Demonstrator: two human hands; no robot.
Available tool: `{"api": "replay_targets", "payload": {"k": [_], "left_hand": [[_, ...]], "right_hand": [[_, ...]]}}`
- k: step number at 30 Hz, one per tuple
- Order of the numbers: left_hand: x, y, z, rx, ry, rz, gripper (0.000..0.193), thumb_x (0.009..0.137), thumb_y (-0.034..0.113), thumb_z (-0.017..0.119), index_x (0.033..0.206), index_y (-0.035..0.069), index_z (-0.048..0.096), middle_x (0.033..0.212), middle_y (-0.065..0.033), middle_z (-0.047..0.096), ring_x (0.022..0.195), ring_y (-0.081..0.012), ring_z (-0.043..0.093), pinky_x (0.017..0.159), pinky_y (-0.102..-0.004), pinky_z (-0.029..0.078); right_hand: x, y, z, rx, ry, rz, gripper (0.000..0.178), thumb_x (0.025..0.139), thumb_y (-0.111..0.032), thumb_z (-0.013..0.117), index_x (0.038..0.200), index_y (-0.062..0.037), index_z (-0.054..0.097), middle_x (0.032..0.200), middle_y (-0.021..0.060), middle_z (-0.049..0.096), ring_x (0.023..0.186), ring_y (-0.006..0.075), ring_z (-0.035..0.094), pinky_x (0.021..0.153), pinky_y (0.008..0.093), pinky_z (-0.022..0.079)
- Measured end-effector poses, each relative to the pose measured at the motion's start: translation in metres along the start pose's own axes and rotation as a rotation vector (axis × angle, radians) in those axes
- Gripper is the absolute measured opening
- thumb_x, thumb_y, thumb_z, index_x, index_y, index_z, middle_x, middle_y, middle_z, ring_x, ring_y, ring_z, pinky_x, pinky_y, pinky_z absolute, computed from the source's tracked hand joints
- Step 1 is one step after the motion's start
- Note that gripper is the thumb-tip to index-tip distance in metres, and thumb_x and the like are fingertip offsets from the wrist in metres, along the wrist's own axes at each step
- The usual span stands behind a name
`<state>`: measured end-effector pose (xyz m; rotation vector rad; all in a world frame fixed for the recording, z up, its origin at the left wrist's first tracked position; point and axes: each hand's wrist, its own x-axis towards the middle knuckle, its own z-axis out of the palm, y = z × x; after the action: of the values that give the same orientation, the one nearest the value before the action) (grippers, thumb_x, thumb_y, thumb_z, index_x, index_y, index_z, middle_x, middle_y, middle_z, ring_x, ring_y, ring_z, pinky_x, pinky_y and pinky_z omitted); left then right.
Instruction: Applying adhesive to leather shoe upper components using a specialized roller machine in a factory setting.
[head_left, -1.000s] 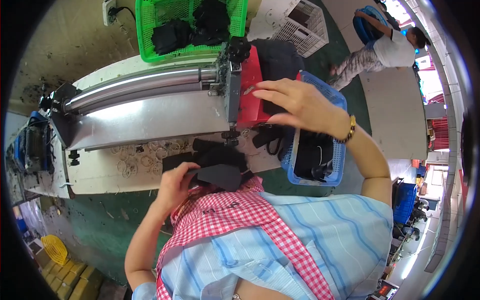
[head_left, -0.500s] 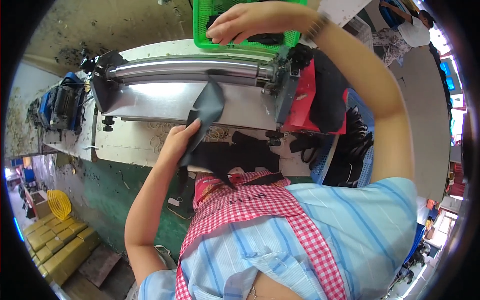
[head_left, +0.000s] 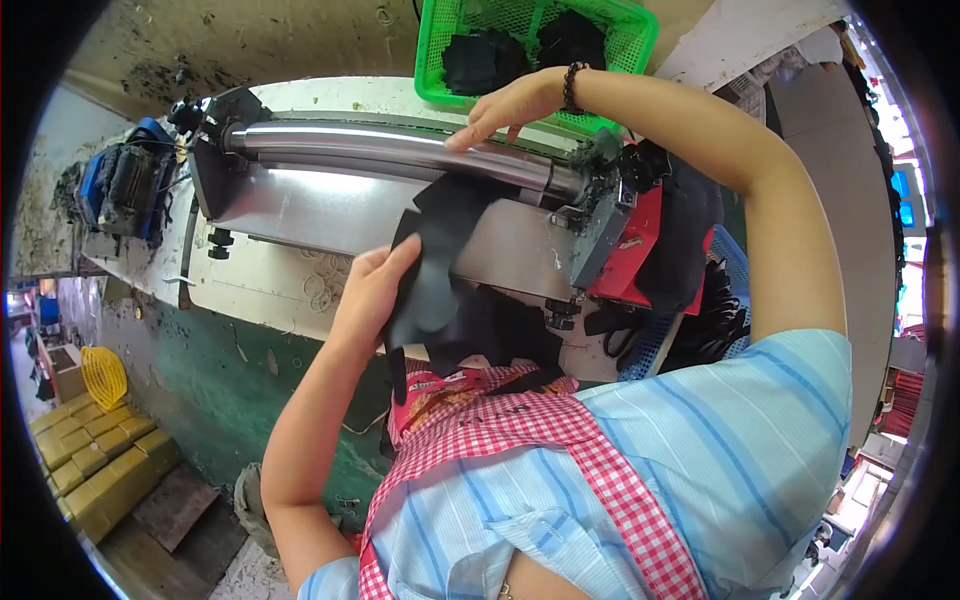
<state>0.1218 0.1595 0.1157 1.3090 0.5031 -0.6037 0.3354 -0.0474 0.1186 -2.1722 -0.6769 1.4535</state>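
My left hand grips flat black leather-like pieces, thumb on top, at the near edge of the machine. Another flat black piece lies across the metal plate, its far end at the roller; whether it is joined to those in my hand, I cannot tell. My right hand reaches over the steel roller from the far side. Its fingers are stretched out, the tips at or just above the roller, and nothing shows in them.
Behind the machine, a green basket contains stacks of black pieces. To the right are a red sheet, more black pieces and a blue crate. Black pieces also lie before me. A motor-like unit sits left.
My right hand has come from the green basket toward me, down to the roller. My left hand has shifted slightly right with its black pieces. A black piece now lies flatter up to the roller.
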Motion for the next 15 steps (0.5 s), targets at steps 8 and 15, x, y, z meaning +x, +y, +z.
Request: {"api": "replay_targets", "payload": {"k": [8,15], "left_hand": [[-0.036,0.014,0.006,0.102,-0.093,0.394,0.025,0.080,0.007,0.070,0.101,0.002,0.058,0.078,-0.0035,0.066,0.074,-0.0063,0.061,0.063,-0.0195,0.047],[0.024,-0.035,-0.003,0.397,0.260,0.467,0.022,0.080,0.007,0.066,0.100,0.002,0.059,0.075,-0.0058,0.064,0.068,-0.0090,0.057,0.062,-0.0232,0.045]], "right_hand": [[-0.008,0.047,-0.033,-0.311,0.630,-0.573,0.059,0.070,-0.026,0.077,0.119,-0.0072,0.050,0.097,0.0092,0.057,0.091,0.0202,0.056,0.078,0.0346,0.045],[-0.038,0.011,-0.027,-1.014,0.969,-0.211,0.026,0.082,-0.013,0.058,0.107,-0.0103,0.055,0.087,0.0132,0.055,0.080,0.0259,0.054,0.069,0.0377,0.045]]}}
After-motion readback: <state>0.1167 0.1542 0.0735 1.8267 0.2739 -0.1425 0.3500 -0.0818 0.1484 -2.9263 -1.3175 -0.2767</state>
